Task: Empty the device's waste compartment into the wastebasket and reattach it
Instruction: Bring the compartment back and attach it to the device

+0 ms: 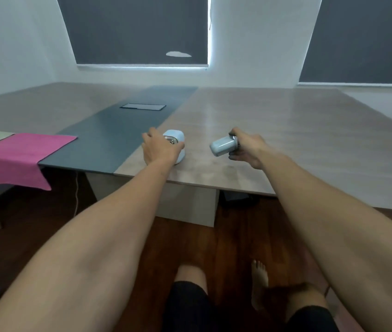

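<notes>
A small pale blue and white device (pixel 177 140) stands on the wooden table (pixel 286 130) near its front edge. My left hand (pixel 159 149) wraps around it from the left, and a silvery round part shows on its top. My right hand (pixel 246 149) holds a pale grey translucent waste compartment (pixel 222 145) a little above the table, about a hand's width to the right of the device. The compartment is detached and lies on its side, its rounded end pointing left toward the device. No wastebasket is in view.
A pink cloth (pixel 20 156) hangs over the table's left front corner beside a dark grey centre strip (pixel 108 135) with a cable hatch (pixel 142 106). Below are a dark wooden floor, my bare legs and feet, and a white cable by the table base.
</notes>
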`<state>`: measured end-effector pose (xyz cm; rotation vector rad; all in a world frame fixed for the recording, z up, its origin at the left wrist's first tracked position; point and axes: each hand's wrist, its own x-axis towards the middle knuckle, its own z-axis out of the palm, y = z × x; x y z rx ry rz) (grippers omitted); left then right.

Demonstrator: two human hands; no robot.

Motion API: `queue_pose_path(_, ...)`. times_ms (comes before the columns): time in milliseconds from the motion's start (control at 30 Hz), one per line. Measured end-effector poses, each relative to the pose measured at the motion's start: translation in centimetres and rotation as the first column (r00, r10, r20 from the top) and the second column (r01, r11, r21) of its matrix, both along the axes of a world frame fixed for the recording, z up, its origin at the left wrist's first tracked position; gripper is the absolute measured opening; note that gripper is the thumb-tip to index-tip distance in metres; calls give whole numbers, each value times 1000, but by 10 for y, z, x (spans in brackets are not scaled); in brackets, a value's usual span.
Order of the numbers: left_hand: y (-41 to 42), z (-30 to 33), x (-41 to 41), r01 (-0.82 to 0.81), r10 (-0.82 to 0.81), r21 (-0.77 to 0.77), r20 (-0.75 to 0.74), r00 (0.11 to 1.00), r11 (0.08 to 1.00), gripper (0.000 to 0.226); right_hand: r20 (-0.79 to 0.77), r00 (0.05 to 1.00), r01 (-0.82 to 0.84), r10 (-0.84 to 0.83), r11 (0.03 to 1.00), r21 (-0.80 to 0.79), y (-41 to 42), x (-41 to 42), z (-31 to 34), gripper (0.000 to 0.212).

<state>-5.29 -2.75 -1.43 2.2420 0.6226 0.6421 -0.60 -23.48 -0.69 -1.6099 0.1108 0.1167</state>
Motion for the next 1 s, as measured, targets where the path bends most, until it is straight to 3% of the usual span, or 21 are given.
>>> queue_pose_path(233,13,-27,32,39,-36,-125,30,999,991,79,-38,999,-36,38,998,44,23,30,-14,41)
queue_pose_path(433,15,-32,43,49,-22,-252,107,994,966,68,-18,998,-51,52,997,61,35,45,-19,31)
queue_pose_path(533,20,-30,43,101,-45,-456,132,990,884,56,-3,996,-94,94,993,71,38,45,-18,32)
queue_pose_path(667,21,-27,41,213,-158,-679,143,977,703,47,-2,995,-98,98,990,97,36,44,-14,30)
queue_pose_path(767,19,-27,40,269,-204,-748,181,962,606,40,-18,994,-107,110,986,125,30,42,-11,33)
queue_pose_path(1000,8,-19,38,378,-274,-794,274,922,476,18,-50,988,-133,143,976,173,16,36,-9,47)
